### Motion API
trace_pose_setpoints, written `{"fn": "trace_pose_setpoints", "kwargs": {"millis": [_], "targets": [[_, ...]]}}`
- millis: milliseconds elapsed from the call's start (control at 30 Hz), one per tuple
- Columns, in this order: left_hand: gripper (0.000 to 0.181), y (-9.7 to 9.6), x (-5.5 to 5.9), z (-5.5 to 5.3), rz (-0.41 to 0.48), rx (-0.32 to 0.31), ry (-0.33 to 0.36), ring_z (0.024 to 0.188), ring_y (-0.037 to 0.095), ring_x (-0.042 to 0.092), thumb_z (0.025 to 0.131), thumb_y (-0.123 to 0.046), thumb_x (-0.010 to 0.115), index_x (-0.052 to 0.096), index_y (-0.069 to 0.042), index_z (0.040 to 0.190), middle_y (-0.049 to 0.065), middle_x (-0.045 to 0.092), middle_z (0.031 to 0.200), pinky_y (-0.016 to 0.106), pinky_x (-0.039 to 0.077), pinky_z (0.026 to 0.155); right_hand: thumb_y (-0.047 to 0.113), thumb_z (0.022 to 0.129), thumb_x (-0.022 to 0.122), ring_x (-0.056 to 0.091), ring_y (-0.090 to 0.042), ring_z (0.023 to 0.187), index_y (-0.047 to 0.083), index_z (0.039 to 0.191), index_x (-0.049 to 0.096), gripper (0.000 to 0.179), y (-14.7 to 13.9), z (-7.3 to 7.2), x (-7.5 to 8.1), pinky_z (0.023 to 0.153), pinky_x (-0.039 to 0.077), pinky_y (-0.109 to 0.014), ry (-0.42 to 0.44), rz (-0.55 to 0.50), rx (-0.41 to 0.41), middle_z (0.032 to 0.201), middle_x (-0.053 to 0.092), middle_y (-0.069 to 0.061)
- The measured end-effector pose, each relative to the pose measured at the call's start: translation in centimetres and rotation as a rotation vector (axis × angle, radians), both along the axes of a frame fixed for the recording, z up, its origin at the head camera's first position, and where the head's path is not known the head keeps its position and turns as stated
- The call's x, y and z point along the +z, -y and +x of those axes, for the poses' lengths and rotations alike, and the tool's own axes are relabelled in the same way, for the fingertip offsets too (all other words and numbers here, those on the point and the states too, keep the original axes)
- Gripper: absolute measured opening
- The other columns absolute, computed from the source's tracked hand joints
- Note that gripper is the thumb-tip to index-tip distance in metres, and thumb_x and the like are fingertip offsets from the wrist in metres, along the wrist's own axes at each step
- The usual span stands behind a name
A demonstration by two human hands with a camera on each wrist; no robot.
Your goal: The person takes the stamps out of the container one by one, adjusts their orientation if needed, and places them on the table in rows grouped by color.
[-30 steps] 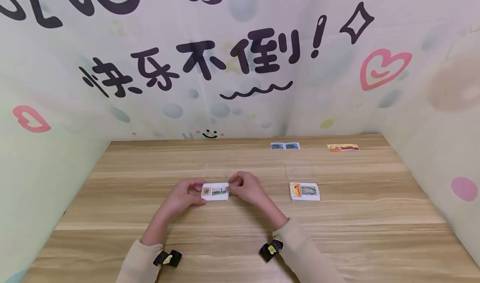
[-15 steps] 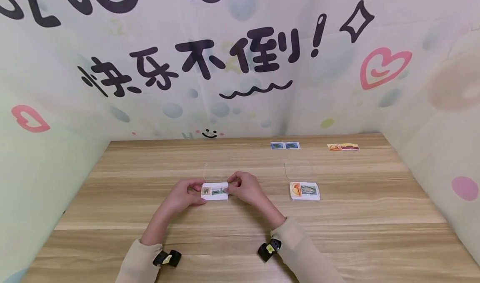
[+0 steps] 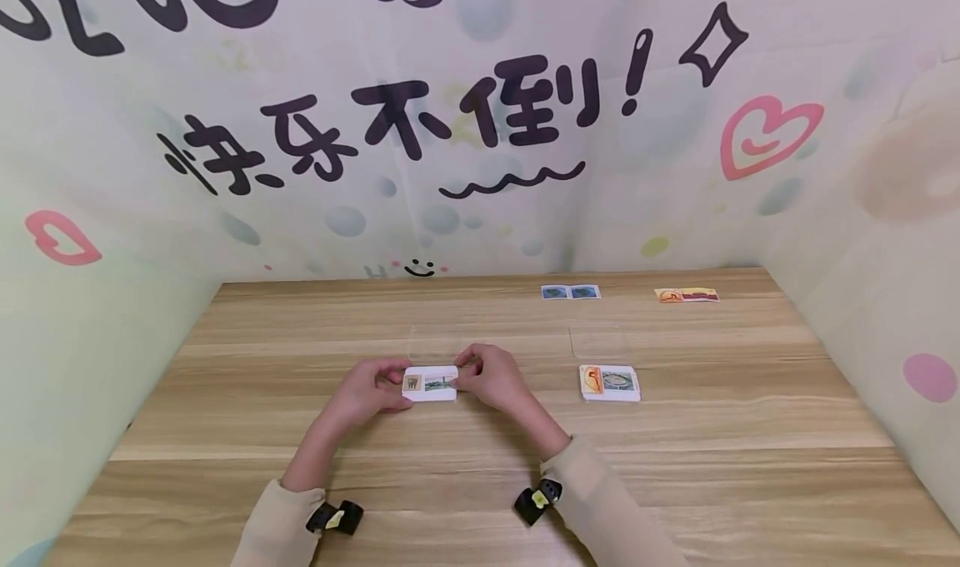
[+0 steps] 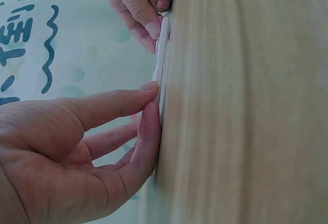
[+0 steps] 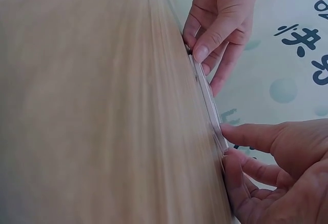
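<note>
A white card stack (image 3: 430,396) lies flat in the middle of the wooden table. On its top face are a small brownish stamp (image 3: 412,383) and a wider green landscape stamp (image 3: 438,383). My left hand (image 3: 369,386) grips the stack's left end, thumb and fingers at its edges. At the opposite end, my right hand (image 3: 492,377) pinches the stack, and its fingertips overlap the landscape stamp's right edge. Seen edge-on in the left wrist view, the stack is a thin layered strip (image 4: 161,55) close along the tabletop, thumbs at its upper face.
To the right sits a second white stack (image 3: 610,394) bearing an orange stamp and a green one. Thin clear plastic rectangles lie behind both stacks, one of them a clear cover (image 3: 597,357). Farther back are a blue stamp pair (image 3: 570,293) and an orange-red stamp strip (image 3: 687,295).
My right wrist has shifted very slightly to the left. Both hands keep their hold on the stack, which stays in place.
</note>
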State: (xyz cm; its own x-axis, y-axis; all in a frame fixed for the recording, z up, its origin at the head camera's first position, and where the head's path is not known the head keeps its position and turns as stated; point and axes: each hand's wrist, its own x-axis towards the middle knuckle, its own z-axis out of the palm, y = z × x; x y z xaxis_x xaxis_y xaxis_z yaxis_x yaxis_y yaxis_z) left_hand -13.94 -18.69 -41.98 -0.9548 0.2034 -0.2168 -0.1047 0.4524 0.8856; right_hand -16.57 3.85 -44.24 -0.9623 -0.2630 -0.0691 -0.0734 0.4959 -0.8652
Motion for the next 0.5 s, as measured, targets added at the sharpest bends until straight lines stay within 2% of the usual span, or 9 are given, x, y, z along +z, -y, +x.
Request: {"fn": "trace_pose_setpoints", "kwargs": {"millis": [500], "targets": [[0.060,0.06,-0.17,-0.05,0.000,0.001,-0.004,0.082,0.017,0.062,0.078,0.012,0.080,0.059,0.019,0.134,0.022,0.061,0.106,0.020,0.056,0.068,0.000,0.087,0.082,0.049,-0.012,0.070,-0.002,0.097,0.074,0.014,-0.15,0.11,0.20,0.062,0.039,-0.021,0.015,-0.029,-0.034,0.077,0.059,-0.003]]}}
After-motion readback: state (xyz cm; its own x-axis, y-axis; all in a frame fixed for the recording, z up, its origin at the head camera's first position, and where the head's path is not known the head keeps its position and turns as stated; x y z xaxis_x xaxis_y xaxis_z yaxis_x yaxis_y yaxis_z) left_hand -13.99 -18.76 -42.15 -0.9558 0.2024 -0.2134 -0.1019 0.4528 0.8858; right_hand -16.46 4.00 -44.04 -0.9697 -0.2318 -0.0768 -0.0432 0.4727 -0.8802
